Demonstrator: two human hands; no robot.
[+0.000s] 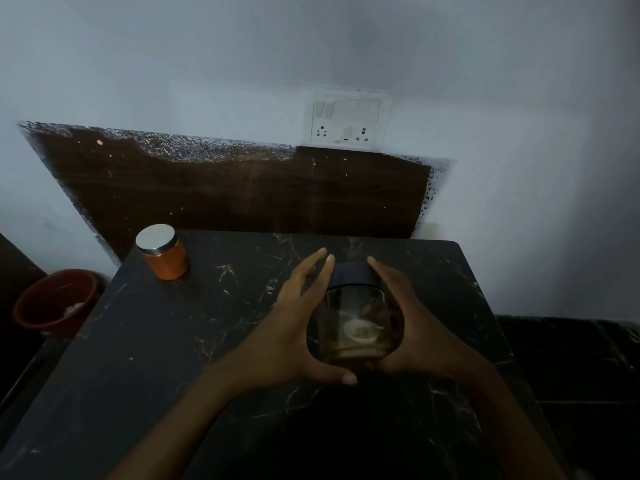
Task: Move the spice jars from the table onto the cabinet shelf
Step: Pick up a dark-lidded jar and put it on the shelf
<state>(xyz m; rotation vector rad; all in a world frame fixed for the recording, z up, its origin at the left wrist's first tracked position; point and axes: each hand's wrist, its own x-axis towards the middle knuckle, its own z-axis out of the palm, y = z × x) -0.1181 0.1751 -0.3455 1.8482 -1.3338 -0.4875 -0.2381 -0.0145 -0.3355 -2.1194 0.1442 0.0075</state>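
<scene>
Glass jar (356, 320), black lid (353, 273), some pale contents at the bottom, is at mid-table (173, 358) and cupped between both hands. Can't tell if its base is on the surface or just off it.

Left hand (294, 327): fingers nearly straight along the jar's left side up past the lid, thumb hooked across the base.

Right hand (412, 323): fingers curved round the right side, thumb at the base, meeting the left thumb.

Orange jar (169, 263) with a silver lid is upright at the far-left table corner, well apart from the hands.

Behind the table there's a dark brown wall panel (225, 195) with a socket plate (346, 121) above it. Red bucket (52, 299) is on the floor left of the table. Cabinet shelf is out of shot.
</scene>
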